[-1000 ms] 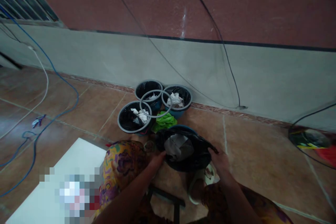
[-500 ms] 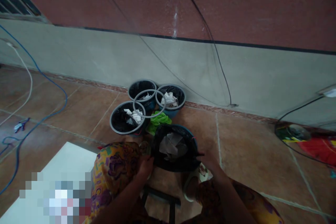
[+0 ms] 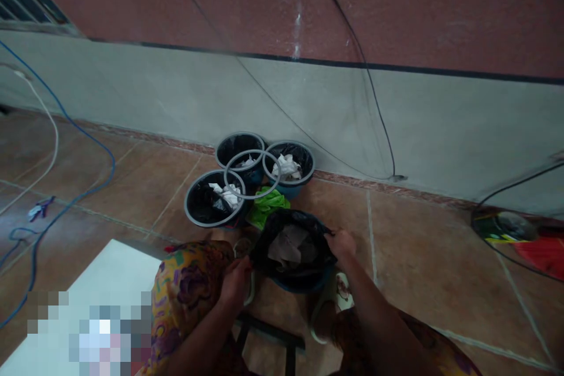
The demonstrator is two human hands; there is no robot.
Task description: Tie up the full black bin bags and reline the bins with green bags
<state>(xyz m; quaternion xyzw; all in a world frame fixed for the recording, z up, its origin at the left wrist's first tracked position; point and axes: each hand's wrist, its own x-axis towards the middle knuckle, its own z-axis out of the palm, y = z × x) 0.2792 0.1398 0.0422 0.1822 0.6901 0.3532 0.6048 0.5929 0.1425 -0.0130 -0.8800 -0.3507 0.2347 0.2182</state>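
Between my knees stands a blue bin point(image 3: 304, 288) lined with a black plastic bag point(image 3: 324, 258). A crumpled greyish-brown piece point(image 3: 291, 247) lies inside, its kind not clear. My left hand point(image 3: 237, 281) grips the bag's edge at the left of the mouth. At the right side, my right hand point(image 3: 342, 245) pinches the edge near the back. The bag is spread over the rim and pulled taut between both hands. Just behind lies a bright green cloth or bag point(image 3: 269, 204).
By the wall are three lined bins, left point(image 3: 200, 223), back point(image 3: 240, 136) and right point(image 3: 314, 161), with white paper inside. A loose grey ring point(image 3: 226, 179) rests across them. A white board point(image 3: 112, 264) lies left. A blue cable point(image 3: 94, 188) crosses the floor; a red item point(image 3: 541, 255) lies right.
My right hand has moved back along the rim, drawing the bag's edge with it. The bin's blue front now shows below the bag. My left hand has shifted slightly left and up.
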